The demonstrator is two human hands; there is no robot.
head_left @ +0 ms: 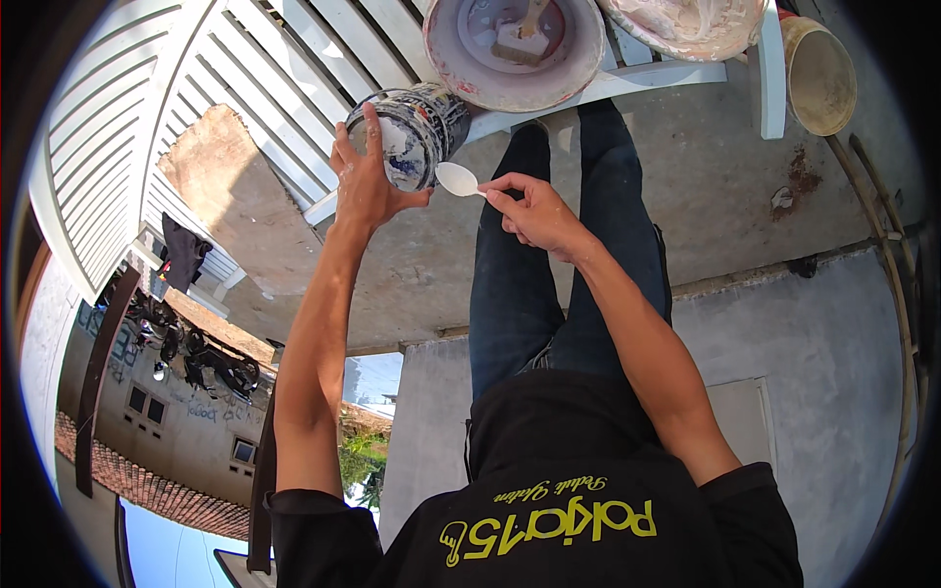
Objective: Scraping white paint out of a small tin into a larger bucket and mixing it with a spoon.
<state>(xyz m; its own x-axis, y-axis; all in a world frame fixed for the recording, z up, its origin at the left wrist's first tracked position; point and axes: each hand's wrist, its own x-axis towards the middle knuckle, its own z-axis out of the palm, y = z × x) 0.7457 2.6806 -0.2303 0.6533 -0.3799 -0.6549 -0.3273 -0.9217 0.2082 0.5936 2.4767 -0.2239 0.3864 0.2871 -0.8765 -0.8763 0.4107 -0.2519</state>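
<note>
The head camera, a wide fisheye, looks steeply down from the wearer's own head, at about arm's length from the right hand [541, 218] gripping a white plastic spoon [457, 179]. Its field spans the slatted white bench [667, 75] beyond the grip, the black T-shirt [578, 436] below it, and, farther off to its lower left, a tile-roofed building [186, 446] curving along the rim.

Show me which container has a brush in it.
The pinkish tub at top center: a wide brush rests inside it, while none shows in the others.
</note>
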